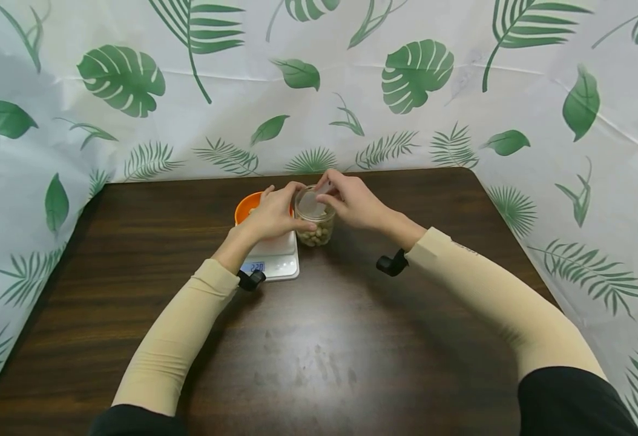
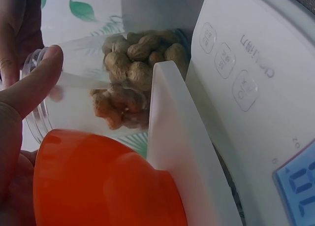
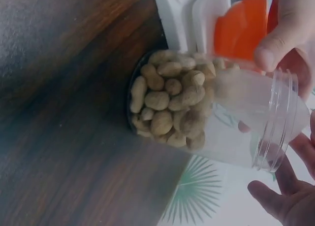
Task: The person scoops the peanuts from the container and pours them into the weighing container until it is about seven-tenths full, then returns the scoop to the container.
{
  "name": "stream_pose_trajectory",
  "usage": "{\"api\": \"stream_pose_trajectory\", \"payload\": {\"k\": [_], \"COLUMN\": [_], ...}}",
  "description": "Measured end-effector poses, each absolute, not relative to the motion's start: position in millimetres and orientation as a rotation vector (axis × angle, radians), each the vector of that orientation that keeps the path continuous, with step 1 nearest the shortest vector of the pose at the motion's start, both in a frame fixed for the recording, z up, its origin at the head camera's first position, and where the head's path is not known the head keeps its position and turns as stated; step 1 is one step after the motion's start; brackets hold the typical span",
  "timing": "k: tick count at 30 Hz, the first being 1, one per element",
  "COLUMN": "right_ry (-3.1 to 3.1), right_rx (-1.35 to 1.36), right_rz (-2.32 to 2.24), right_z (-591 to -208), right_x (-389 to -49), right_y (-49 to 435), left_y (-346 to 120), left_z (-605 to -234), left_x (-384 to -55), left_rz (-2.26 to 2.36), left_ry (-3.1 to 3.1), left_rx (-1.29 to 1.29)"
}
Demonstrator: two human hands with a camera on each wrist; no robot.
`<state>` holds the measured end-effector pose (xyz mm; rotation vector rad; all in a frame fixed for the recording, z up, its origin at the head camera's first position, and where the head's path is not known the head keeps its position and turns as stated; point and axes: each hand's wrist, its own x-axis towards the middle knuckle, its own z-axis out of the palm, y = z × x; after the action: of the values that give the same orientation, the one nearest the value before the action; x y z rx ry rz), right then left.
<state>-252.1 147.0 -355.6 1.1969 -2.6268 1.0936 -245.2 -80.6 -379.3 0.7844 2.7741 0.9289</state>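
Note:
A clear jar (image 1: pixel 315 233) partly filled with unshelled peanuts (image 3: pixel 170 100) stands on the table. My left hand (image 1: pixel 272 213) grips it near the mouth, thumb on the near side and fingers round the far side. At the jar's mouth my right hand (image 1: pixel 354 200) pinches a translucent whitish plastic piece (image 1: pixel 312 204), which reaches into the opening; its full shape is hidden. Just left of the jar, an orange bowl (image 2: pixel 103 181) rests on a white kitchen scale (image 1: pixel 283 266), partly behind my left hand. The scale's display (image 1: pixel 253 266) seems to read 220.
The dark wooden table (image 1: pixel 319 339) extends toward me and to both sides. Behind it hangs a white sheet (image 1: pixel 351 85) printed with green leaves. A black wrist mount (image 1: pixel 252 280) sits on the left wrist, close to the scale's front edge.

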Motion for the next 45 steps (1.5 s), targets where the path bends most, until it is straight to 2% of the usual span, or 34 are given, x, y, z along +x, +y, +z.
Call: {"api": "stream_pose_trajectory", "payload": {"k": [13, 31, 45], "right_ry": [-2.611, -2.327, -2.194], "right_rx": [0.882, 0.798, 0.691], "right_rz": [1.487, 1.971, 2.176], "right_z": [-354, -368, -381], "right_x": [-252, -250, -245], "right_y": [161, 176, 180], "left_y": [-82, -82, -83], "left_z": [-379, -379, -378], "left_x": [-246, -246, -248], "left_rz": [0.909, 0.9, 0.875], "left_ry": [2.783, 2.778, 2.77], "left_rx": [0.773, 0.763, 0.772]}}
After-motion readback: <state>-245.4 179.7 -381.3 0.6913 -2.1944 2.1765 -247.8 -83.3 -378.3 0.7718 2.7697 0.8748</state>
